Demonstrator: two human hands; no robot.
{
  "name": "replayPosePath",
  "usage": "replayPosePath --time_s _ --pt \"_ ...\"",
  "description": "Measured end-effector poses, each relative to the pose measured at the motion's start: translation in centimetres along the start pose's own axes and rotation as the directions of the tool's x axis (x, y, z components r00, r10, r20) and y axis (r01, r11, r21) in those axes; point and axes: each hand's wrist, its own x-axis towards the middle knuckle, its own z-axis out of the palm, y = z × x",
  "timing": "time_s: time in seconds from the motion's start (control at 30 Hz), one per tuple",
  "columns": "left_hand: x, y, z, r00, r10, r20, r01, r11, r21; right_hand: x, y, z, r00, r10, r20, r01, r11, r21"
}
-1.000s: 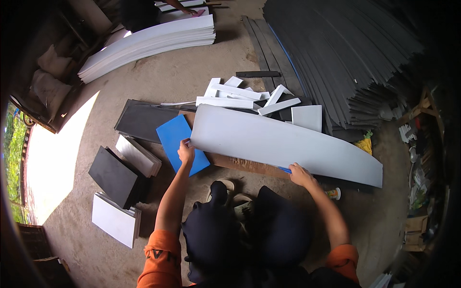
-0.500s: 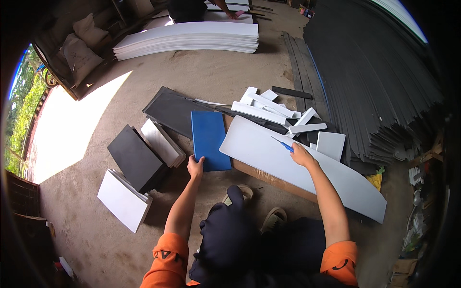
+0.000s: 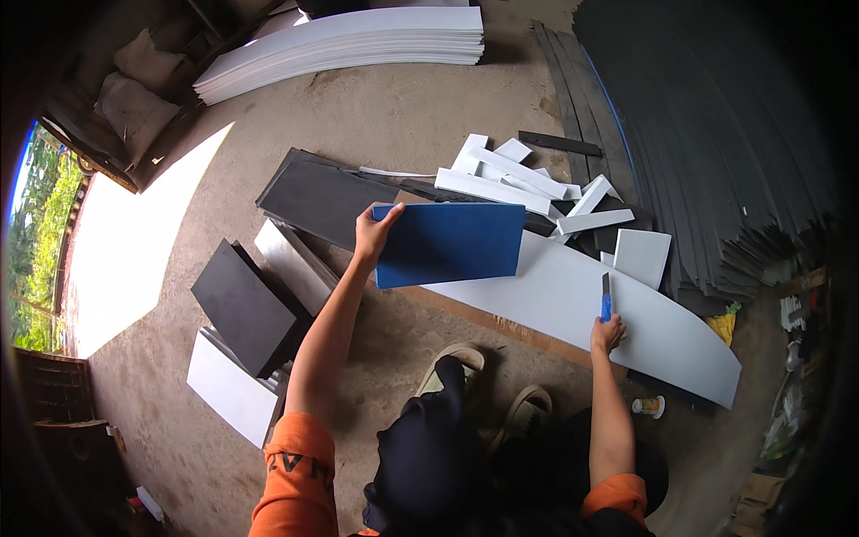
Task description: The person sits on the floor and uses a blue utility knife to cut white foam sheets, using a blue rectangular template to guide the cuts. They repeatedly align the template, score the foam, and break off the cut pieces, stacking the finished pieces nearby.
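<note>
A flat blue rectangular board point(image 3: 450, 243) is gripped at its upper left corner by my left hand point(image 3: 373, 233), the thumb over its face. It lies crosswise above the left part of a long white sheet point(image 3: 573, 304), covering that end. My right hand point(image 3: 608, 332) is closed round the blue handle of a utility knife point(image 3: 606, 300), whose blade points away from me over the white sheet. Under the sheet shows the edge of a brown board point(image 3: 501, 328). Whether the blue board touches the sheet, I cannot tell.
White offcut strips point(image 3: 514, 183) lie heaped beyond the sheet. Cut black pieces point(image 3: 250, 309) and white pieces point(image 3: 231, 385) stand stacked at left. Tall black sheets point(image 3: 698, 143) fill the right side. A long white stack point(image 3: 349, 45) lies far back. A small cup point(image 3: 648, 406) stands near my right forearm.
My left hand has moved up and away from me, turning the blue board from lengthwise to crosswise. My right hand has drawn back to the right with the knife, now pointing straight away.
</note>
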Motion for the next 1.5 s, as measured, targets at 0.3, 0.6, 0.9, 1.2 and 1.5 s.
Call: replayPosePath --time_s 0.3,0.6,0.9,1.2,1.5 --pt "1.9 -11.1 9.8 0.971 0.238 -0.016 -0.194 0.827 0.529 0.6 0.1 1.5 0.959 -0.18 -0.217 0.178 0.984 -0.028" --pt "0.8 -11.4 5.5 0.986 0.048 0.161 -0.137 0.788 0.6 -6.9 -8.5 3.2 0.921 -0.388 0.036 0.36 0.882 0.304" --pt "1.5 -9.2 4.2 0.955 -0.124 0.27 -0.12 0.671 0.732 -6.4 -7.5 3.4 0.922 -0.374 0.102 0.349 0.915 0.203" --pt "-2.3 -8.5 1.9 0.841 0.094 0.533 -0.415 0.745 0.523 -6.2 -6.9 3.4 0.924 -0.367 0.108 0.324 0.901 0.288" --pt "-2.0 -9.4 2.2 0.866 0.106 0.489 -0.348 0.83 0.436 -6.8 -8.1 3.8 0.925 -0.364 0.111 0.311 0.891 0.33"
